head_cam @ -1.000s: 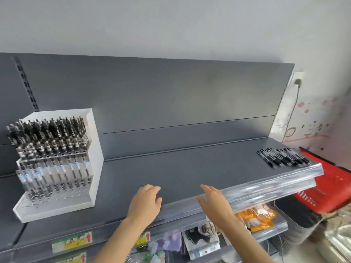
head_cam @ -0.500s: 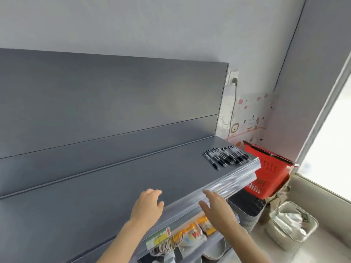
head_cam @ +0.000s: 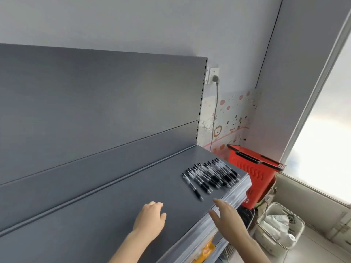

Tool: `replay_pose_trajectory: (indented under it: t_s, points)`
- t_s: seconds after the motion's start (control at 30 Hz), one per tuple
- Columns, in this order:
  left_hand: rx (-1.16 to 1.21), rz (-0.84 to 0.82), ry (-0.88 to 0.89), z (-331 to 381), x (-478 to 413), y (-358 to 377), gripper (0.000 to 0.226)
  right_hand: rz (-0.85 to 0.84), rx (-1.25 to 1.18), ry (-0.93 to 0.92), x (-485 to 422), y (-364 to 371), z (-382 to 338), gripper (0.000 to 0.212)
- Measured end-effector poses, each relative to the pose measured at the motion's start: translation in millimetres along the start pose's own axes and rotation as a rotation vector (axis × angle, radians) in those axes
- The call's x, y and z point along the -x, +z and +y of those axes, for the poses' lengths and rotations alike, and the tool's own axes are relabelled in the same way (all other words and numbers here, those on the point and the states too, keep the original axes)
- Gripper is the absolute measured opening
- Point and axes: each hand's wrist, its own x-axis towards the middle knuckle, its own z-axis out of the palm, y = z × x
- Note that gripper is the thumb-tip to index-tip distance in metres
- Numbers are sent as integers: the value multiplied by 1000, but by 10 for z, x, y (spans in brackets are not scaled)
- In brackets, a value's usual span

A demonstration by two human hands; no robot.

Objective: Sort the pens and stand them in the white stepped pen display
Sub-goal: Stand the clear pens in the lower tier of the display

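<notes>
As the view swings right, the white display drops from sight and the loose pens (head_cam: 210, 175) on the shelf (head_cam: 95, 215) draw near; left hand (head_cam: 150, 219) and right hand (head_cam: 226, 215) hover before the pens, open and empty, ready to gather.

Bare left hand (head_cam: 150, 219), bare left forearm (head_cam: 129, 243) running to the lower frame edge. Bare right hand (head_cam: 227, 218), bare right forearm (head_cam: 250, 247) likewise. Both arms slim, wrists narrow. Slender fingers (head_cam: 218, 202); a thumb shows on each hand. Outlines softened by motion blur, nails too soft to tell. Only hands and forearms in view.
</notes>
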Motion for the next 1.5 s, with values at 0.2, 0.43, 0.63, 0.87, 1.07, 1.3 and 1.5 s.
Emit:
replay_pose_trajectory:
  t_s: [0.2, 0.43, 0.63, 0.87, 1.07, 1.3, 1.5]
  points:
    - [15, 6, -130, 156, -480, 142, 36, -5, -19, -1, -640, -101, 168, 46]
    - [81, 69, -295, 826, -1025, 295, 31, -58, 124, -82, -1367, -385, 514, 21]
    - [42, 45, -461, 1315, -1391, 435, 39, -159, 262, -214, -1781, -476, 602, 33]
    - [-74, 52, -600, 1589, -1655, 568, 53, -256, 345, -318, -2004, -385, 609, 43]
    - [-108, 26, -638, 1470, -1593, 534, 39, -278, 271, -340, -2082, -329, 519, 26]
    - [-144, 96, -685, 1218, -1336, 494, 33, -316, 166, -340, -2083, -365, 426, 23]
    - [27, 154, -739, 1073, -1154, 434, 23, -398, -190, -276, -2125, -438, 490, 40]
